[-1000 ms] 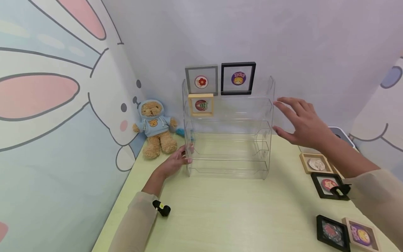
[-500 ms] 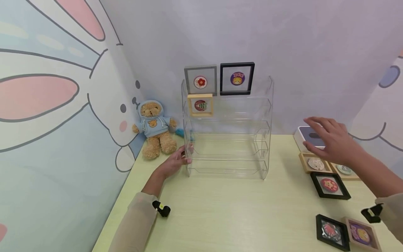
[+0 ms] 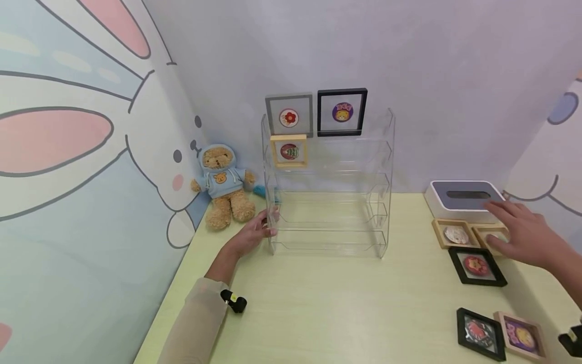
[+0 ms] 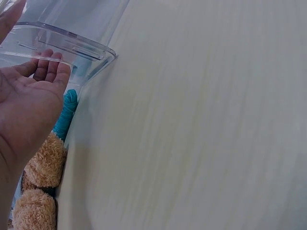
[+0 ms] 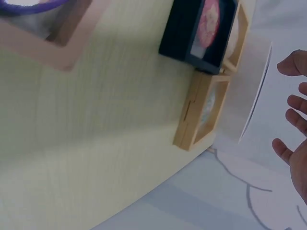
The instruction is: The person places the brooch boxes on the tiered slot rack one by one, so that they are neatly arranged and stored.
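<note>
A clear tiered display rack (image 3: pixel 332 245) stands on the table. My left hand (image 3: pixel 249 237) holds its lower left side, thumb in front and fingers behind the panel. On the top tier are a grey picture frame (image 3: pixel 289 116) with a flower badge and a black picture frame (image 3: pixel 342 112) with a bear badge. One tier below, at the left, sits a small wooden frame (image 3: pixel 289 151). My right hand (image 3: pixel 523 235), fingers spread and holding nothing, hovers at the right over a wooden frame (image 5: pixel 204 112), partly covering it in the head view.
Beside the right hand lie another wooden frame (image 3: pixel 456 234) and a black frame (image 3: pixel 476 266). Nearer me are a black frame (image 3: pixel 480 333) and a pinkish frame (image 3: pixel 521 336). A white box (image 3: pixel 466 199) with a slotted grey top stands behind. A teddy bear (image 3: pixel 224 184) sits left of the rack.
My right hand has moved from beside the rack's upper right side, rightward and down to above the wooden frames. The left hand has stayed on the rack.
</note>
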{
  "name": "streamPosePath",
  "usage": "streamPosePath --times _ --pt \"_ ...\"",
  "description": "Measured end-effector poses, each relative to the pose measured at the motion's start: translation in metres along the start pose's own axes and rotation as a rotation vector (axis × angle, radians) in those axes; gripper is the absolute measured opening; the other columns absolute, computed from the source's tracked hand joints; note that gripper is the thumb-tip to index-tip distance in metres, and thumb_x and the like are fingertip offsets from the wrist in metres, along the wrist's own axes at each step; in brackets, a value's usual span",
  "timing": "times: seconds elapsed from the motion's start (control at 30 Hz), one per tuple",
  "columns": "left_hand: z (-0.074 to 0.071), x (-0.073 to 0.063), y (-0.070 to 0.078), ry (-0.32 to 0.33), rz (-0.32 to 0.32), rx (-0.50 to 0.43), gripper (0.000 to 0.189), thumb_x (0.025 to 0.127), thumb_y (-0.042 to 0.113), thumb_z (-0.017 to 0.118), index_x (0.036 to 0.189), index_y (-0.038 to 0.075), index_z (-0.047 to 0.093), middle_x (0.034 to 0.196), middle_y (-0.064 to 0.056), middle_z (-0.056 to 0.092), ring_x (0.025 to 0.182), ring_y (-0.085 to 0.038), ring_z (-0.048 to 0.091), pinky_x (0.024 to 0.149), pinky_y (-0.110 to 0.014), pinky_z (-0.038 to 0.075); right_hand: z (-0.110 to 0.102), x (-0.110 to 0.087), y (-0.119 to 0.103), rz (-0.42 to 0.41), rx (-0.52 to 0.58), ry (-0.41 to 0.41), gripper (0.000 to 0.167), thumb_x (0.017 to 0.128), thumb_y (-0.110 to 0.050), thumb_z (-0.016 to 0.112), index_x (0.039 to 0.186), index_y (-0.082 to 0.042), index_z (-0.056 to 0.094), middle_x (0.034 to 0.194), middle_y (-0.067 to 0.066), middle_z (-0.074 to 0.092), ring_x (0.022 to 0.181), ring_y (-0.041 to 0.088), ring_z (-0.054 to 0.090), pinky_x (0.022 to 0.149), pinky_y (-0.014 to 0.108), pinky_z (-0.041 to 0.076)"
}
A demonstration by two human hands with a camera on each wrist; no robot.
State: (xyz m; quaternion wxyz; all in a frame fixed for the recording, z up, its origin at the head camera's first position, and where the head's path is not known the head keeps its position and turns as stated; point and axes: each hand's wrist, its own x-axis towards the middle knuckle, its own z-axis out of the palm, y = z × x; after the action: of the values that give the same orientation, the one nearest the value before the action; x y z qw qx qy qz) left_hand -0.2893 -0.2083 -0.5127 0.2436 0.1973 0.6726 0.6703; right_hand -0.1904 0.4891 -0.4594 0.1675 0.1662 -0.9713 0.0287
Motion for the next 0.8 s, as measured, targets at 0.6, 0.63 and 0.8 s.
streamPosePath --times 0.6,0.63,0.8 --pt "-0.001 0.003 0.001 -0.010 0.006 -0.001 0.095 0.107 0.021 0.072 0.179 0.012 0.011 0.184 -0.024 0.010 0.171 -0.038 0.007 0.133 -0.062 0.018 0.034 -0.041 0.052 0.173 0.072 -0.357 0.102 0.065 0.003 0.078 0.158 0.009 0.036 0.145 0.045 0.039 0.121 0.065 0.048 0.059 0.054 0.054" --pt "-0.001 0.003 0.001 -0.012 0.006 0.001 0.096 0.107 0.023 0.073 0.179 0.012 0.011 0.184 -0.024 0.010 0.171 -0.039 0.007 0.133 -0.062 0.018 0.035 -0.040 0.053 0.173 0.076 -0.372 0.102 0.065 0.003 0.077 0.158 0.009 0.036 0.145 0.045 0.039 0.121 0.065 0.049 0.058 0.052 0.052" --pt "-0.001 0.003 0.001 -0.012 -0.001 -0.001 0.098 0.106 0.026 0.074 0.179 0.012 0.009 0.183 -0.021 0.013 0.171 -0.038 0.008 0.133 -0.060 0.019 0.039 -0.037 0.055 0.184 0.064 -0.413 0.098 0.063 0.004 0.077 0.153 0.006 0.039 0.146 0.045 0.036 0.119 0.065 0.048 0.060 0.056 0.051"
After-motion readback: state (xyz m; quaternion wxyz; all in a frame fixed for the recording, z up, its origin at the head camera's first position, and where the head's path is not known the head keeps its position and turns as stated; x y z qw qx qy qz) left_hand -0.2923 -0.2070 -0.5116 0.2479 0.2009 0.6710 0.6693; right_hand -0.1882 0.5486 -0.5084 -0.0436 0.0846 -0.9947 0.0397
